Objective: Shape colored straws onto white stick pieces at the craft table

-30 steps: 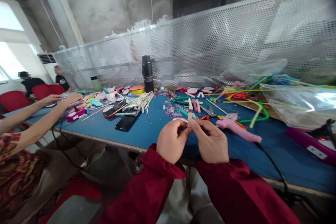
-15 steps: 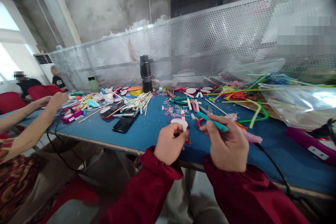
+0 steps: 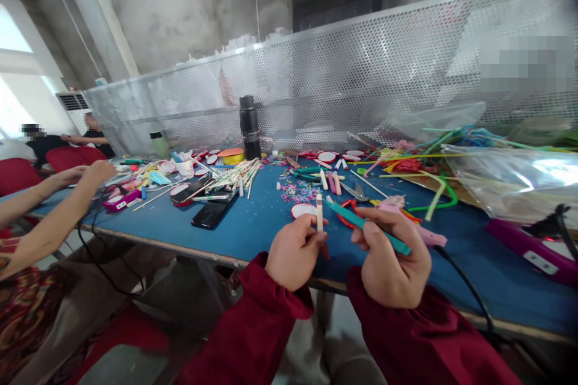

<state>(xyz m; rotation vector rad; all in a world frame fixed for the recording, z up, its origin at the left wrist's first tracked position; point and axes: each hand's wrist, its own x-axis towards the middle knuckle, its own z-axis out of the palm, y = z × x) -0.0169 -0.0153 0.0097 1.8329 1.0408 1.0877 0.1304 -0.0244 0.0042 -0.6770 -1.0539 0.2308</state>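
Note:
My left hand (image 3: pixel 295 252) pinches a narrow, pale cream stick (image 3: pixel 320 213) upright between thumb and fingers. Gripped in my right hand (image 3: pixel 395 258) is a slim teal pen-shaped tool (image 3: pixel 368 228), its tip pointing left, close to the stick's upper end. Whether tip and stick touch, I cannot tell. Just behind my left hand lies a white disc (image 3: pixel 303 210) with a red rim, partly covered by my fingers. Red-handled scissors (image 3: pixel 356 191) rest beyond the teal tool. A pink tool with a black cord (image 3: pixel 428 236) lies beside my right hand.
Small coloured loops (image 3: pixel 298 192), pliers (image 3: pixel 309 174) and a black flask (image 3: pixel 249 126) stand or lie farther back. To the left are a phone (image 3: pixel 210 213), bundled sticks (image 3: pixel 235 179) and a co-worker's arms (image 3: pixel 58 216). Plastic bags (image 3: pixel 519 174) and a purple power strip (image 3: pixel 533 249) occupy the right.
The teal tool has turned, its tip now nearer the stick, and my right hand has dropped slightly. The stick stands straighter in my left hand.

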